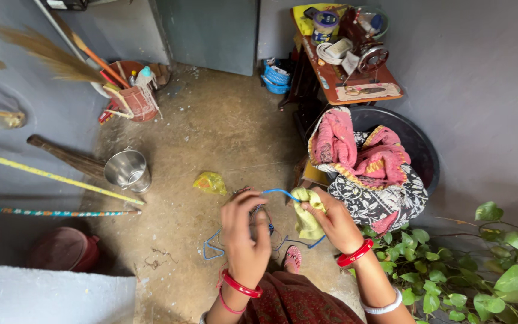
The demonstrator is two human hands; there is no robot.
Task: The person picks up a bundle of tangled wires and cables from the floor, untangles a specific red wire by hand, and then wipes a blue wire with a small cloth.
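My left hand [246, 231] is closed around one end of a thin blue wire [278, 192] that arcs across to my right hand. My right hand [334, 222] grips a yellow-green cloth [307, 217] pressed against that wire. More blue wire, bent like a hanger [213, 247], shows below my hands near the floor. Red bangles ring both wrists. A foot in a pink sandal [293, 258] shows under the hands.
A steel bucket [128, 170] and yellow plastic bag [210, 183] sit on the concrete floor. A pile of pink and patterned cloth [367, 174] fills a black tub at right. Beyond stand a cluttered sewing table [355, 78], brooms, a red basket [136, 99] and leafy plants [481, 270].
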